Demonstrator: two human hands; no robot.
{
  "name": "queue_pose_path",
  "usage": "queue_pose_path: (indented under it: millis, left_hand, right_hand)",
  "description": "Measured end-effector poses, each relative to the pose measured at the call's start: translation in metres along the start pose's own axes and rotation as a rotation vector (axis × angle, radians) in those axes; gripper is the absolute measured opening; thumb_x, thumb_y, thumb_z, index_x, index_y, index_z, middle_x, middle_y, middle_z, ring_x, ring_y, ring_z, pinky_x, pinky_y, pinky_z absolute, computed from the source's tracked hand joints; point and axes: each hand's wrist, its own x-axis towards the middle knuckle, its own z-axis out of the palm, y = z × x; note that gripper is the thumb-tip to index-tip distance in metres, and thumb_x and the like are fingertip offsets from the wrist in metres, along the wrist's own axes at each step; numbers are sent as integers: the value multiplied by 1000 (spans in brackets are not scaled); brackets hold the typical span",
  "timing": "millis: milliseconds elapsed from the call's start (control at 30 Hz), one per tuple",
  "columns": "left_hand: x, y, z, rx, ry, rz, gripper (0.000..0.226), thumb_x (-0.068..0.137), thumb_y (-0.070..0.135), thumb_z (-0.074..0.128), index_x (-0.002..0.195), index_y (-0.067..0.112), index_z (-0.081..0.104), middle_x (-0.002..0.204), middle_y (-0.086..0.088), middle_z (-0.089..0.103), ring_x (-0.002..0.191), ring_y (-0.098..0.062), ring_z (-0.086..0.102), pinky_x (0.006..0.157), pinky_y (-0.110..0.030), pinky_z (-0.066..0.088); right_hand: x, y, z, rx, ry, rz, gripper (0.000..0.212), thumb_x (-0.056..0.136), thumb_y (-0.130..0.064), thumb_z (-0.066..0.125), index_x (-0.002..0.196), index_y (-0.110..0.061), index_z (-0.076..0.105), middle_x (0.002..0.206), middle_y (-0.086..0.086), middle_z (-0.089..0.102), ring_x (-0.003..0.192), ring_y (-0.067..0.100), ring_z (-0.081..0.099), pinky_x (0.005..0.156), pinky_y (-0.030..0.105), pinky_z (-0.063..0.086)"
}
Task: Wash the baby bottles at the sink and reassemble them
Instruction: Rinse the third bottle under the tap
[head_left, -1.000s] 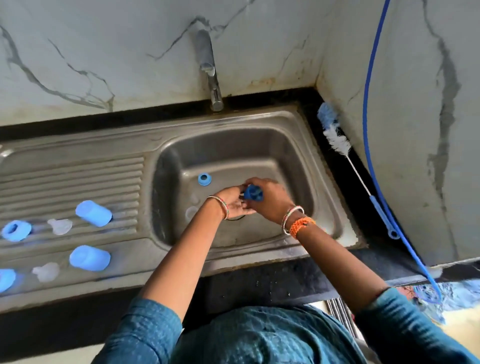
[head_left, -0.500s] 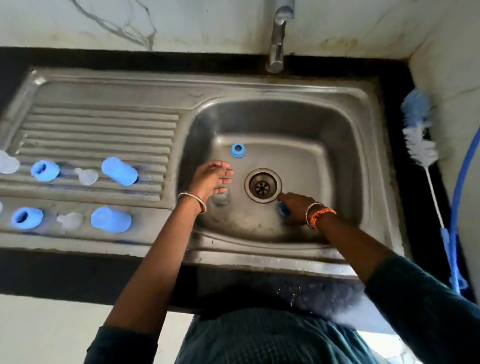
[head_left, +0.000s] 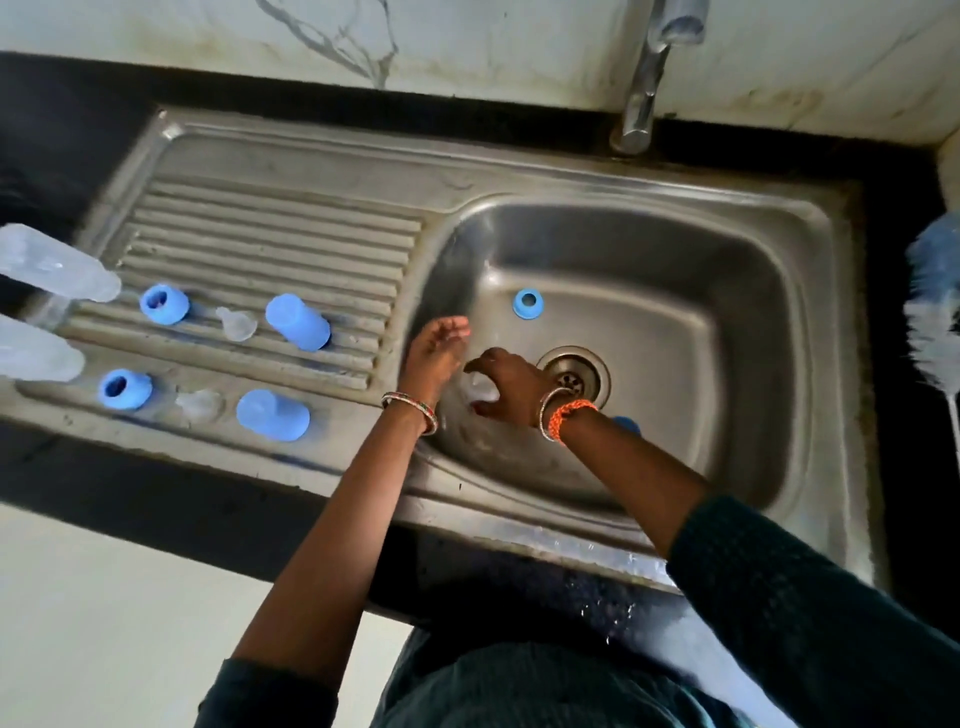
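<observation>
1. Right hand (head_left: 506, 382) at frame centre, fingers curled round a clear teat (head_left: 480, 389) low in the sink (head_left: 779, 249).
2. Left hand (head_left: 436, 345) alongside, fingers loose, gripping nothing.
3. Blue collar (head_left: 528, 303) lying above the drain (head_left: 574, 375); caps, collars and teats left on the drainboard (head_left: 270, 234).

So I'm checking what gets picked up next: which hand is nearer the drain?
Right. The right hand reaches over a clear teat just beside the drain, while the left hand hovers farther off, by the basin's wall on the far side of the right hand.
</observation>
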Motion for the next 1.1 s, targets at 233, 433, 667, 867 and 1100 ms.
queue_pose_path:
  millis: [233,433,667,867,1100]
  left_hand:
    - [13,28,24,90,-195,79,23,97,36,47,94,24,66,87,9,69,80,-3,62,62,-11,49]
    - [37,75,83,-101,-339,70,12,89,29,63,99,25,61,90,7,66,81,-11,64,64,-33,59]
    - [73,101,105,-226,-346,74,9,89,26,62,98,27,60,92,1,65,85,-16,65,63,-34,58]
    - [85,100,101,-254,-374,30,23,76,33,68,98,27,62,97,-3,65,89,-21,65,62,-34,57]
    - [84,101,100,-244,-386,70,34,67,38,69,98,26,62,100,-5,65,91,-21,66,62,-33,57]
  right_hand:
    - [-19,21,-92,715,331,144,28,86,-14,68,111,-3,65,97,10,65,81,17,60,71,32,55]
    - [-20,45,-188,1083,399,259,20,97,-29,52,82,-16,58,77,4,57,67,9,54,66,20,48]
    - [47,82,-245,1874,531,367,11,98,-17,49,97,-7,54,97,13,53,79,23,53,72,32,50]
    - [66,94,-241,2080,558,362,12,97,2,40,90,3,50,89,20,53,74,25,54,53,30,55]
    - [72,86,-240,1814,777,438,15,87,11,54,74,4,53,78,18,56,67,23,56,49,27,54]
